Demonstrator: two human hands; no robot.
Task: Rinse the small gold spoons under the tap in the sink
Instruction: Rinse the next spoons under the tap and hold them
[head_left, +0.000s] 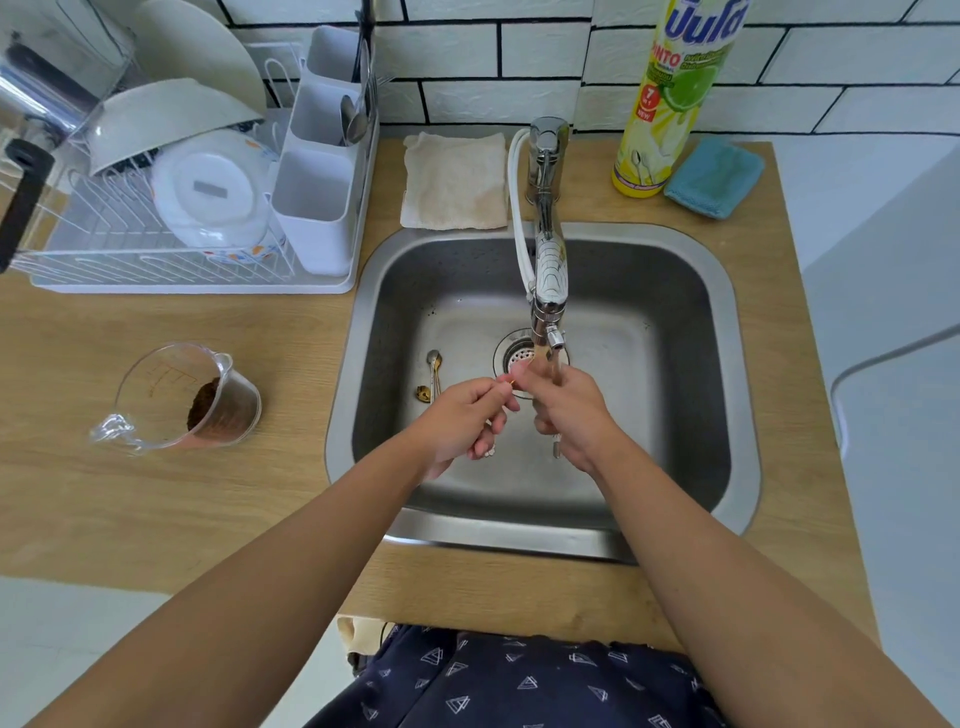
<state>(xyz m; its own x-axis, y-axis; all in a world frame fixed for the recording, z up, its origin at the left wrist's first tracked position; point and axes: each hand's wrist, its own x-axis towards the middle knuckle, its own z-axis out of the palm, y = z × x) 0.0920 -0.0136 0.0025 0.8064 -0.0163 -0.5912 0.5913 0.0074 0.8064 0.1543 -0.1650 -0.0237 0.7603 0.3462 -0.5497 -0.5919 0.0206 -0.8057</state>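
Both hands are over the steel sink (675, 249), just below the tap spout (551, 332). My left hand (462, 421) pinches one end of a small gold spoon (511, 383). My right hand (569, 410) is closed around the other end, right under the spout, and hides most of the spoon. Two more gold spoons (432, 376) lie on the sink floor to the left of the drain (519, 356). Something small shows below my right hand; I cannot tell what it is.
A dish rack (156, 249) with bowls and a cutlery caddy stands back left. A clear measuring cup (192, 397) with brown powder sits on the wooden counter at left. Behind the sink are a folded cloth (454, 182), a dish soap bottle (670, 93) and a blue sponge (714, 176).
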